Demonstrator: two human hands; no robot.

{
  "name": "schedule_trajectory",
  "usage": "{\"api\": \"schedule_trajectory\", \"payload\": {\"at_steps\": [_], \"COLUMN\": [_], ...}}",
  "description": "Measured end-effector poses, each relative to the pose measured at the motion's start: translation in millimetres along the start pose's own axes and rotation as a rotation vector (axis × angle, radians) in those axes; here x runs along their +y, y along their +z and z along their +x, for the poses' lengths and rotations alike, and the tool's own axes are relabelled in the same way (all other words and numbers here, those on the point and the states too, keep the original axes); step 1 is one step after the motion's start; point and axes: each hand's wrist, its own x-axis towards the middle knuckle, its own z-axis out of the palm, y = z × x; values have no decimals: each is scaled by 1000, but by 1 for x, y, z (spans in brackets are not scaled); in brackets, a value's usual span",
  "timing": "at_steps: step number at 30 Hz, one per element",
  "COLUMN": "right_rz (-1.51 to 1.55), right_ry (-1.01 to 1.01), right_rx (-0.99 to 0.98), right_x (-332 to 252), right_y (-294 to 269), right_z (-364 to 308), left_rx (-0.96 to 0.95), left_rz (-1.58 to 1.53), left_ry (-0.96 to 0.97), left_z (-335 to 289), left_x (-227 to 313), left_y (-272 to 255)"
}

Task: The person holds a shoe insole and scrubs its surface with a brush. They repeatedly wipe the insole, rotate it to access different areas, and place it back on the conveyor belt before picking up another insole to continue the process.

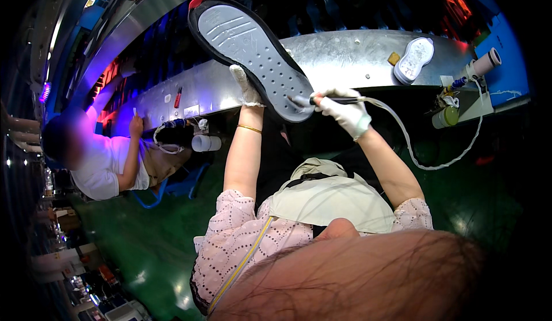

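Note:
A shoe (259, 54) is held bottom side up above the bench edge. Its underside is grey, with slots toward one end and rows of small holes toward the other; the rim is black, with a red tip at the far end. My left hand (247, 86), in a white glove, grips its side near the middle, thumb showing and the other fingers hidden beneath. My right hand (347, 114), gloved in white, is closed around a dark-handled brush (333, 99) joined to a pale hose (397, 120). The brush tip meets the grey underside near its closer end.
A metal bench (339, 48) runs across, with dark rollers behind it. On it lie a white shoe sole (415, 59) and a yellow block (393, 58). The hose loops right to fittings near a yellow-green container (445, 117). A co-worker (109, 154) sits at left.

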Motion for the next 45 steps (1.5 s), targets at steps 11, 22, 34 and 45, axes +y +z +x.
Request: {"api": "schedule_trajectory", "payload": {"at_steps": [11, 22, 34, 45], "right_rz": [-147, -368, 102, 104], "right_ry": [-31, -143, 0, -17], "right_rx": [16, 55, 17, 94], "right_x": [-6, -20, -21, -25], "right_y": [29, 49, 49, 7], "right_z": [-8, -6, 9, 5], "left_rx": [-96, -38, -22, 166], "left_rz": [-170, -138, -220, 14], "left_ry": [44, -16, -43, -2], "left_z": [-4, -17, -28, -13], "left_x": [-12, -18, -39, -37], "left_y": [29, 42, 9, 17]}}
